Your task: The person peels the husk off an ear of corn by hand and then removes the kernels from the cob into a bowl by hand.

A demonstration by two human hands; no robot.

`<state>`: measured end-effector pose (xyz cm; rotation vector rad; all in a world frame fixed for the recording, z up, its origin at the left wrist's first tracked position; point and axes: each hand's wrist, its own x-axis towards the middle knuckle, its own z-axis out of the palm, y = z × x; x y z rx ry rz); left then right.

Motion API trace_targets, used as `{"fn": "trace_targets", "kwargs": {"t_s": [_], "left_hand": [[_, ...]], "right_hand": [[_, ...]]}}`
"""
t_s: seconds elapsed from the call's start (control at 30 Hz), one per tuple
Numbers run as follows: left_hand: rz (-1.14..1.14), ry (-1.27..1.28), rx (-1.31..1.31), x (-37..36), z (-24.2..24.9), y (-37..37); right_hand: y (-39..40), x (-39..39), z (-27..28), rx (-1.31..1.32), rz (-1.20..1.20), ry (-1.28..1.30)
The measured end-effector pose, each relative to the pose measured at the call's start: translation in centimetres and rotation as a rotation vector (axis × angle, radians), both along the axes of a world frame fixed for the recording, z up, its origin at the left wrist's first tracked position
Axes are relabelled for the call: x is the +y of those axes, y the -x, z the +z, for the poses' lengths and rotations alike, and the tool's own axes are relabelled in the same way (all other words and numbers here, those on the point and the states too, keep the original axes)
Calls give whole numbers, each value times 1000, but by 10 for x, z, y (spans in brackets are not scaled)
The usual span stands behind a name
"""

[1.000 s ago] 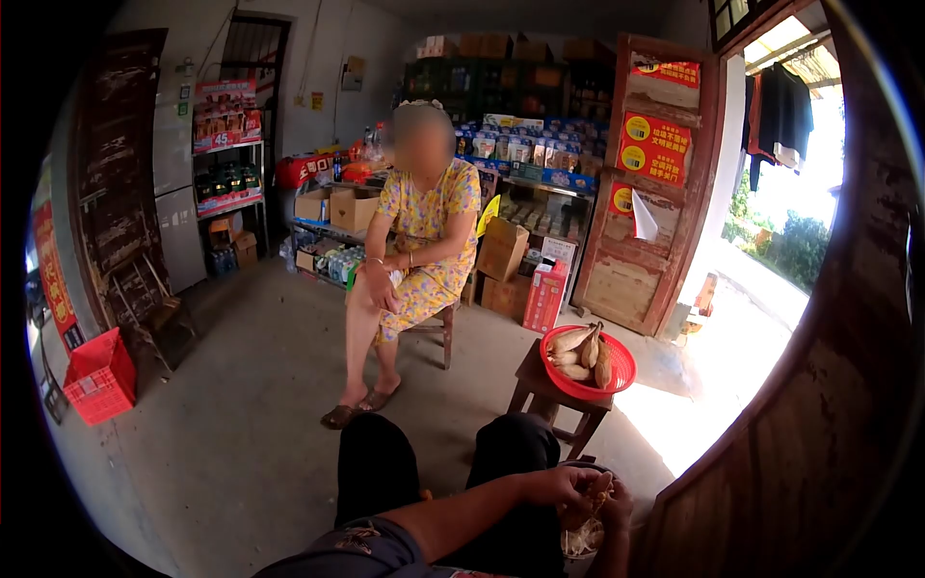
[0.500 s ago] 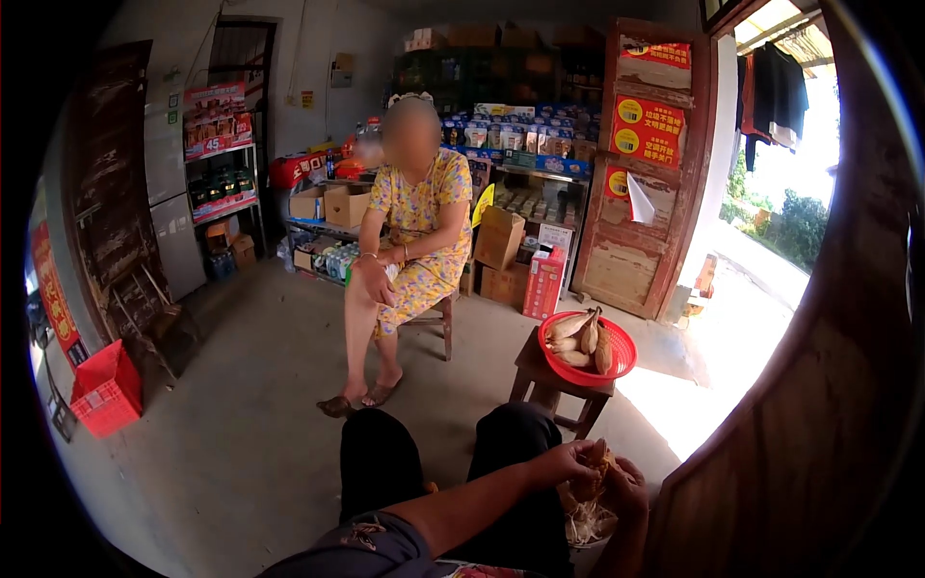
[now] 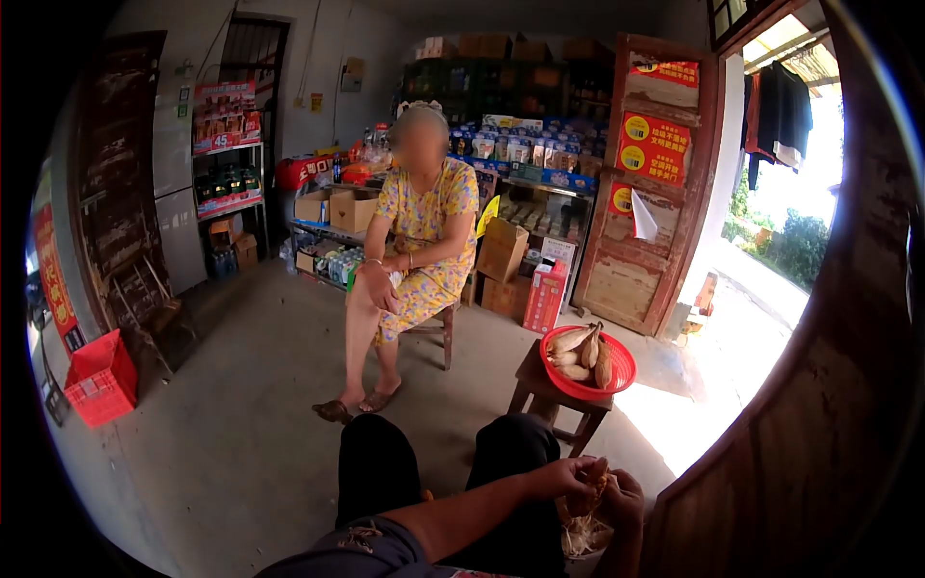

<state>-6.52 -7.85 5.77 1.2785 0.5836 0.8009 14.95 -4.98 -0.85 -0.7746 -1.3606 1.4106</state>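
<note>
Low at the right of the head view, both hands are together around a small ear of corn (image 3: 600, 479) with yellow kernels showing. My left hand (image 3: 572, 480) closes on it from the left side, its arm reaching across my lap. My right hand (image 3: 623, 501) grips it from the right, fingers bent around it; the fingertips are partly hidden. Just under the hands lies a pale heap of husks and silk (image 3: 583, 536), partly covered by my hands and leg. Further ahead, a red plastic basket (image 3: 624, 374) holds several dried ears of corn in husks (image 3: 578, 349).
The basket rests on a small wooden stool (image 3: 525, 378) beyond my right knee. Facing me, a person in a yellow flowered dress (image 3: 424, 212) sits on a wooden chair. A red crate (image 3: 101, 385) stands at left. A dark wooden door (image 3: 761, 462) is close on my right.
The camera view has shifted slightly, so the room sits a little lower. Both hands stay on the ear of corn, which is turned a little between the fingers.
</note>
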Motion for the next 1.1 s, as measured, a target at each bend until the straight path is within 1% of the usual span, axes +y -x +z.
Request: {"fn": "trace_targets", "kwargs": {"t_s": [0.07,0.13,0.17,0.23,0.27,0.33,0.37,0.43,0.47,0.5,0.53,0.57,0.6,0.63,0.67,0.7,0.73,0.77,0.8,0.83,0.87,0.9,0.93,0.97,1.0,1.03,1.1], "left_hand": [[0,-1,29,2,-2,-2],[-5,-89,61,5,-8,-3],[-5,-87,62,8,-10,-3],[-51,-104,67,8,-6,-3],[-54,-103,68,7,-4,-3],[-131,-57,95,-3,11,-2],[-131,-61,95,-5,11,-3],[-320,-25,32,-8,6,-3],[-324,-1,55,-6,5,-2],[-323,1,54,-7,8,0],[-283,28,21,-8,13,2],[-245,54,-13,-10,17,2],[-252,67,-103,-9,17,3],[-254,65,-106,-10,19,5],[-216,72,-122,-10,22,7],[-178,82,-137,-11,23,9],[-106,55,-145,-10,17,9],[-115,71,-139,-12,18,9],[-60,133,-230,-15,22,8],[-14,208,-313,-17,25,5],[23,229,-334,-17,26,5],[54,261,-349,-17,27,6],[37,265,-377,-16,30,5],[22,277,-404,-16,30,5],[21,313,-416,-14,26,5],[23,334,-421,-10,23,5],[61,351,-376,-15,33,3]], "right_hand": [[-1,3,-4,35,5,-6],[1,2,-4,28,33,54],[1,2,-2,30,33,55],[5,-2,3,30,27,89],[7,-3,0,30,25,90],[12,0,-11,142,-13,119],[8,5,-22,142,-13,115],[-6,22,-54,-730,-275,-280],[-10,30,-72,-628,-179,-157],[-13,42,-105,-628,-177,-155],[-17,55,-146,-424,-203,-7],[-25,54,-169,-422,-224,60],[-36,50,-192,-532,-227,128],[-48,46,-214,-664,-199,218],[-56,39,-224,-760,-164,313],[-54,18,-201,-983,-159,465],[-54,26,-201,-981,-158,468],[-58,30,-207,-742,-59,455],[-58,16,-199,-496,22,449],[-59,23,-185,-896,-220,387],[-72,48,-224,-722,-285,21],[-44,25,-128,-422,-338,173],[-32,17,-70,-201,-246,187],[-22,4,-18,-151,-198,137],[-15,-13,30,-10,-46,114],[-15,-18,40,150,63,117],[-10,-30,64,182,216,-18]]}}
